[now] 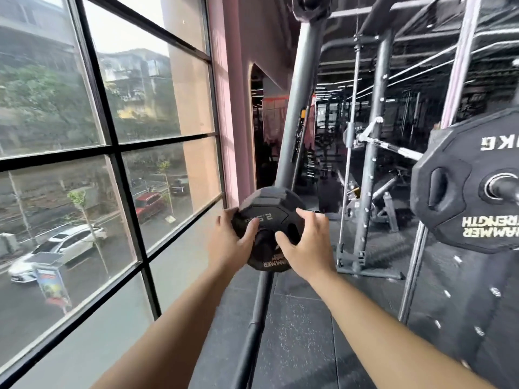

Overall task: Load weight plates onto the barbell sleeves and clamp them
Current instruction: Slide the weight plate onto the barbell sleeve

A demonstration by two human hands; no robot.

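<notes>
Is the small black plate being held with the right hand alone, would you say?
No, the left hand and the right hand both hold the small plate, one on each side.

Small black plate held over a dark bar; large plate seated on a sleeve.

The small plate (268, 217), marked 2.5 with its lettering upside down, faces the camera, gripped at its sides by the left hand (227, 244) and the right hand (309, 245); the bar (257, 310) runs up under its lower edge, and whether it is threaded on cannot be told. At the right, the large plate (460, 211) hangs upright on a metal sleeve (504, 188) through its centre hole.
</notes>
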